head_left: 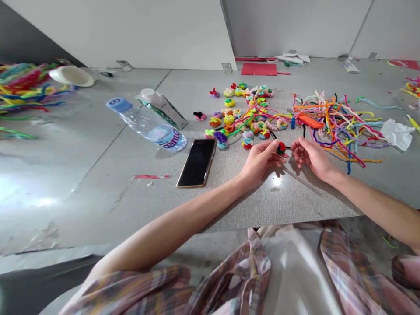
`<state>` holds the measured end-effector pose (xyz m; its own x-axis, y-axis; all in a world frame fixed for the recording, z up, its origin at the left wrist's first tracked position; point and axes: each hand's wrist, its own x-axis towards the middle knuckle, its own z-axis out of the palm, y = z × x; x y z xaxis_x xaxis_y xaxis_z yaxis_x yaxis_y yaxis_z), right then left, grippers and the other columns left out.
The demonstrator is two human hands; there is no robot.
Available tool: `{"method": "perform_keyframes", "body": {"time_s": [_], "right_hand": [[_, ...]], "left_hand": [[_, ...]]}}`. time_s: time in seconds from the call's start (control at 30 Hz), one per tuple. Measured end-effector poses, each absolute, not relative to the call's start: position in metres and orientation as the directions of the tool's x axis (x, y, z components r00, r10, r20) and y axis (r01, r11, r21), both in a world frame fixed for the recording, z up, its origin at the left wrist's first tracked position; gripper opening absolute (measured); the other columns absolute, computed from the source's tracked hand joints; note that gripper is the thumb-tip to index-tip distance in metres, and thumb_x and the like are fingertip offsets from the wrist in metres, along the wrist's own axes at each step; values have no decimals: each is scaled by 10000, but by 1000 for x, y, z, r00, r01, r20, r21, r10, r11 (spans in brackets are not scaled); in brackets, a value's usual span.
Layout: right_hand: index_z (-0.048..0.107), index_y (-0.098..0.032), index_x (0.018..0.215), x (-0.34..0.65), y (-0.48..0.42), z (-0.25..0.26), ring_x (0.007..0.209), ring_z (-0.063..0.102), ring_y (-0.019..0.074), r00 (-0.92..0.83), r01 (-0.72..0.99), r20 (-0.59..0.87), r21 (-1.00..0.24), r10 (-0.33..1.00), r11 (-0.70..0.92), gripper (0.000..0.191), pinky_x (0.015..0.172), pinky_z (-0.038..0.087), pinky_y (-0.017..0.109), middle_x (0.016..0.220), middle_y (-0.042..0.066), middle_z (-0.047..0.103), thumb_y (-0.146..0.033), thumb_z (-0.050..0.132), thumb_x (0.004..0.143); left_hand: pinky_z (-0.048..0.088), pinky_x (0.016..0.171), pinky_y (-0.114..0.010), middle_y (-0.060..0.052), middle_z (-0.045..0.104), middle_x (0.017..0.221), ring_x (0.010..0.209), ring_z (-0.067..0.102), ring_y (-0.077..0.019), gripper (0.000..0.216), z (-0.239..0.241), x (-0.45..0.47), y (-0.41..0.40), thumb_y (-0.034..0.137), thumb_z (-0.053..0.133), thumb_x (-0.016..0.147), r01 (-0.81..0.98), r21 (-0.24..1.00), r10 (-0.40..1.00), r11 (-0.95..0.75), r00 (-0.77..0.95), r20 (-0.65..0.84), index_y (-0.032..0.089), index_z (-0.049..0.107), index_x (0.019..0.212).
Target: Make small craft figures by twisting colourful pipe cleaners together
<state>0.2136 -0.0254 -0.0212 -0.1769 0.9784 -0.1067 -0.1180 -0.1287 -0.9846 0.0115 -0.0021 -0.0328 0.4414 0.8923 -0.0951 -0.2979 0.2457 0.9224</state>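
My left hand (pixel 263 156) pinches a small red and green pipe cleaner piece (pixel 281 148) between thumb and fingers, just above the table. A black pipe cleaner (pixel 288 148) sticks out of it toward my right hand (pixel 310 157). The fingers of my right hand are curled together at the end of that black strand. Behind both hands lies a cluster of small finished pipe cleaner pieces (pixel 229 119) in many colours. A heap of loose pipe cleaners (pixel 341 120) spreads beyond my right hand, with an orange comb (pixel 311 121) on it.
A phone (pixel 197 162) lies left of my hands. Farther left, a clear plastic bottle (pixel 151 129) lies on its side beside a tipped carton (pixel 164 107). A white crumpled tissue (pixel 397 134) is at the right. White panels (pixel 131 33) stand along the table's back.
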Motion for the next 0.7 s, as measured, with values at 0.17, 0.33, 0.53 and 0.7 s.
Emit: {"method": "perform_keyframes", "body": {"time_s": [0.17,0.33,0.53,0.7], "right_hand": [[684,-239,887,215,-24,-22,557,489,124,-179,-105,-109,-986,978,-130,553,511,469,267,662,-28,567,-787,755,866],[690,-235,882,215,-24,-22,559,489,119,-169,-104,-112,-986,979,-131,547,509,463,260,673,-22,583,-777,766,866],[691,-239,878,216,-25,-23,565,496,121,-166,-86,-112,-988,980,-128,515,517,468,263,685,-19,586,-751,740,898],[692,-235,874,216,-23,-26,587,515,122,-162,-107,-103,-987,981,-121,512,517,449,254,691,-17,592,-741,770,877]], "left_hand": [[592,616,-216,-53,775,849,707,755,-125,415,-31,12,-3,527,840,909,-287,931,896,226,436,-83,175,620,902],[569,602,-196,-23,758,874,718,737,-111,375,-28,11,-4,427,857,885,-335,913,896,232,439,-67,201,562,935],[578,634,-224,-16,729,916,733,690,-114,310,-32,13,-4,348,824,841,-177,978,897,110,441,-21,208,584,979],[575,775,-280,-29,753,969,826,690,-148,164,5,-13,16,282,804,838,199,858,831,-474,423,361,201,693,928]]}}
